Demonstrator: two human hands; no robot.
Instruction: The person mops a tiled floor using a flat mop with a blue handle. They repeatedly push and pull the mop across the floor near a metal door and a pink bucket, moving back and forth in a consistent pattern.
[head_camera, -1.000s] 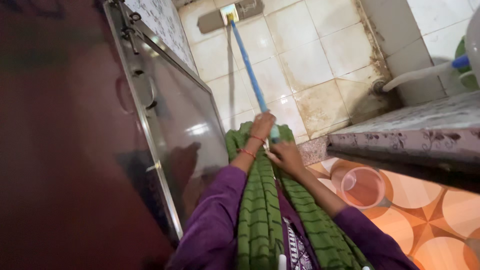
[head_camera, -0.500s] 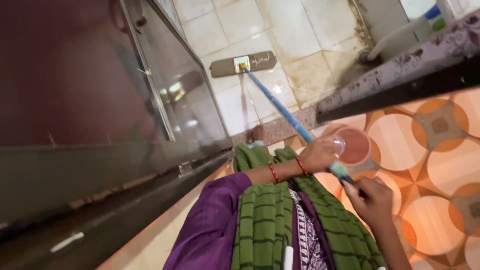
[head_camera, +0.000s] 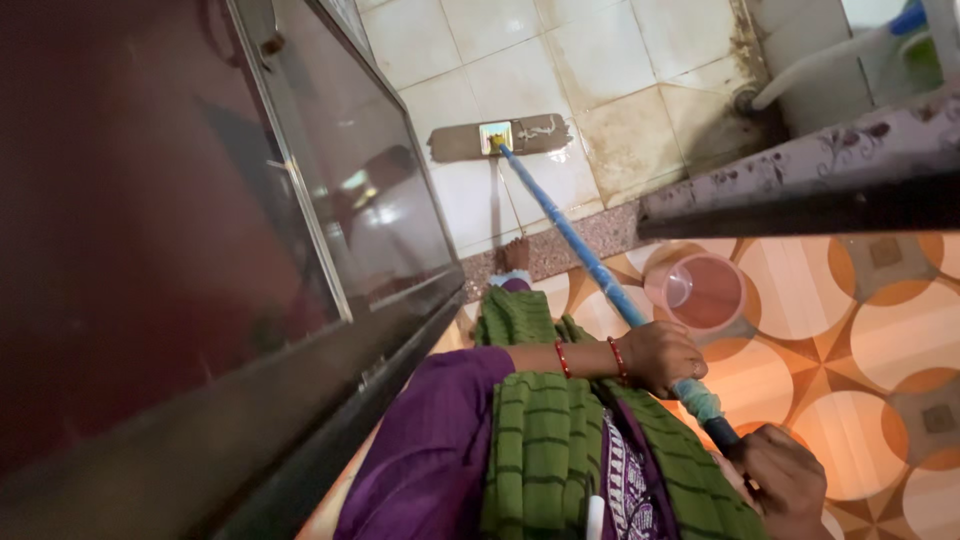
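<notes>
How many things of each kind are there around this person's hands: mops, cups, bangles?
Flat mop with blue handle: 1, held by left hand and right hand
Pink plastic cup on the patterned floor: 1
Red bangles on the left wrist: 2
White pipe at the wall: 1
Total: 5

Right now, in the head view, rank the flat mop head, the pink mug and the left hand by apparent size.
1. Flat mop head, widest though farthest.
2. Pink mug and left hand: look alike; the hand sits nearer the camera, so no ranking.
</notes>
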